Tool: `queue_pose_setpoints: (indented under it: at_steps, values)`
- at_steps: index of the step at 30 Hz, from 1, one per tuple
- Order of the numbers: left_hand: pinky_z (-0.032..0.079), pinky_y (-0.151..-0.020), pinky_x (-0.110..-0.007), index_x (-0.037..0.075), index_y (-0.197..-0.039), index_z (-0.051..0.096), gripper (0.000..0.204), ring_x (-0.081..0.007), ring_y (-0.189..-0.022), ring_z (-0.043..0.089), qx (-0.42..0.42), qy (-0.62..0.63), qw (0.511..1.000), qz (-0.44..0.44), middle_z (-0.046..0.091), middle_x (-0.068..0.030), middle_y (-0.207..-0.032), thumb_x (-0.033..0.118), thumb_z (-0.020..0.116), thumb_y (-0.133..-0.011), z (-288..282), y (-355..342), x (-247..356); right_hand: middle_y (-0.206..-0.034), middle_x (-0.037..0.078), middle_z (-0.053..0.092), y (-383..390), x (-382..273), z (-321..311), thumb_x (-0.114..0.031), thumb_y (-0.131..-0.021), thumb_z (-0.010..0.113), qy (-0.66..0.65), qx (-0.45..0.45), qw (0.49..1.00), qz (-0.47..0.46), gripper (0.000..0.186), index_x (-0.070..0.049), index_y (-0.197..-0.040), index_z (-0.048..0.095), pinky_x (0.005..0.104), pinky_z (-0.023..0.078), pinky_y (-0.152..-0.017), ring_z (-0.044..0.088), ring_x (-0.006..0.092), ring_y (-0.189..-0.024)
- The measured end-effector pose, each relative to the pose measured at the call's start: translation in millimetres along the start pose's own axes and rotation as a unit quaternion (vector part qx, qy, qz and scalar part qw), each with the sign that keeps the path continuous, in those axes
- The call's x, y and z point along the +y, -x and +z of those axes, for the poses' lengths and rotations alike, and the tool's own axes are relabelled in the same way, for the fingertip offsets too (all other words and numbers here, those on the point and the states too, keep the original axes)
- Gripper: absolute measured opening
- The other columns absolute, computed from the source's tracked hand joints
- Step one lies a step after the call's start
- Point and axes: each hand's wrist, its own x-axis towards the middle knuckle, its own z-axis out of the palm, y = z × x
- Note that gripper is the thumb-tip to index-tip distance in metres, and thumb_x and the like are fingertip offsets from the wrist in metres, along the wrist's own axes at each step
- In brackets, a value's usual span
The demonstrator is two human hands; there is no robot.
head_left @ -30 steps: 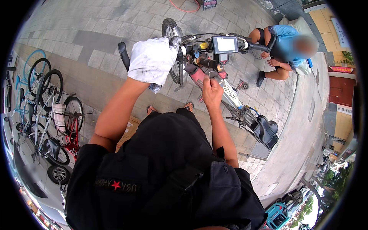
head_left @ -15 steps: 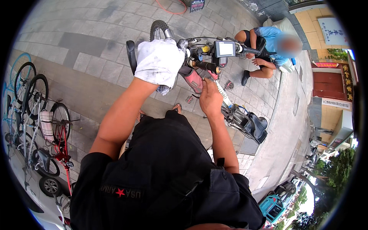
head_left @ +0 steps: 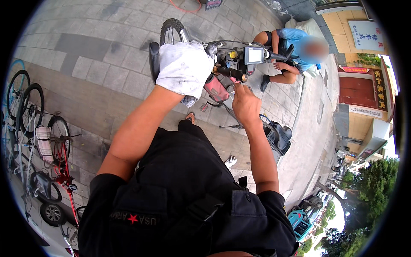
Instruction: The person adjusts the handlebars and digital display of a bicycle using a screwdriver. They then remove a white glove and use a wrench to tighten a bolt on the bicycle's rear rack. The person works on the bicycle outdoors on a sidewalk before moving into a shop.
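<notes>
A bicycle stands before me, its display [head_left: 254, 55] mounted on the handlebar [head_left: 274, 55]. My left hand [head_left: 184, 68] wears a smudged white glove and grips the left part of the handlebar; its fingers are mostly hidden. A black cylinder with a copper-coloured end [head_left: 233, 74] sticks out from the bar toward me. Just below that end, my bare right hand [head_left: 246, 103] has its fingertips pinched together, and what is between them is too small to make out. Beside it hangs a red and grey bag [head_left: 217, 89] on the frame. Farther back shows the black saddle [head_left: 280, 136].
A person in a blue top [head_left: 295, 47] sits beyond the handlebar. Several parked bicycles, one with a red frame [head_left: 63, 171], line the left side by a silver car [head_left: 32, 222]. A white glove [head_left: 230, 161] lies on the ground. An orange hose [head_left: 186, 9] curves at the far edge.
My right hand has moved up toward the end of the black cylinder, and its fingers are now pinched there. The left hand stays on the handlebar. The whole view has shifted slightly.
</notes>
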Motion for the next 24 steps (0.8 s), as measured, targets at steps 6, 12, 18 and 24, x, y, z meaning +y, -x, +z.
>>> queue_pose_setpoints:
  at_steps: [6,12,18,24]
  values:
    - [0.052,-0.066,-0.049,0.007,-0.084,0.074,0.032,-0.0322,-0.073,0.074,0.001,0.023,1.000,0.007,0.075,-0.0156,-0.079,0.034,0.059,-0.092,-3.7,-0.9,-4.0,-0.095,0.014,0.071,-5.4,-7.7,-3.2,-0.011,-0.095,0.060,0.016,-0.008,1.000,0.013,0.017,-0.007,-0.109,0.068,0.0491,0.055,-0.066,0.072,0.0366,-0.079]
    - [0.052,-0.065,-0.049,0.007,-0.081,0.074,0.032,-0.0327,-0.071,0.073,-0.006,0.036,0.999,0.001,0.074,-0.0160,-0.077,0.034,0.060,-0.091,-6.4,-1.6,-3.5,-0.093,0.016,0.072,-8.9,-11.3,-5.9,-0.012,-0.093,0.060,0.026,-0.037,0.998,0.037,0.014,-0.008,-0.103,0.067,0.0516,0.055,-0.067,0.072,0.0390,-0.078]
    - [0.052,-0.061,-0.048,0.007,-0.080,0.074,0.032,-0.0317,-0.069,0.073,0.010,0.020,1.000,0.012,0.074,-0.0150,-0.074,0.034,0.061,-0.092,-2.6,-3.0,-4.7,-0.096,0.019,0.074,-33.2,-21.2,-24.0,-0.009,-0.089,0.059,0.091,-0.135,0.986,0.029,0.013,-0.004,-0.098,0.068,0.0502,0.058,-0.071,0.075,0.0406,-0.083]
    - [0.049,-0.063,-0.050,0.010,-0.081,0.078,0.028,-0.0320,-0.075,0.073,0.016,0.042,0.999,0.027,0.075,-0.0132,-0.082,0.033,0.064,-0.087,0.3,-0.4,-7.7,-0.097,0.022,0.075,-56.0,-26.7,-31.3,-0.010,-0.088,0.060,0.160,-0.213,0.964,-0.003,0.015,-0.002,-0.098,0.069,0.0477,0.060,-0.073,0.076,0.0395,-0.084]
